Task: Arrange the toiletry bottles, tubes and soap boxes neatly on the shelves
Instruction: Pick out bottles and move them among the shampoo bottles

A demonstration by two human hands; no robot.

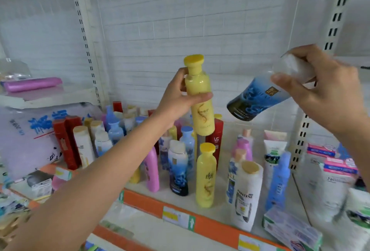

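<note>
Both hands are full above the shelf (218, 228): the left hand (176, 98) has its fingers wrapped round an upright yellow bottle (200, 98), and the right hand (328, 90) pinches a tilted blue bottle (258, 100) by its cap end. Below, bottles, tubes and boxes stand mixed and uneven, so most of the sorting looks left to do.

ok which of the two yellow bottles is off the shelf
The yellow bottle in the left hand, held up; the other yellow bottle stands on the shelf.
</note>
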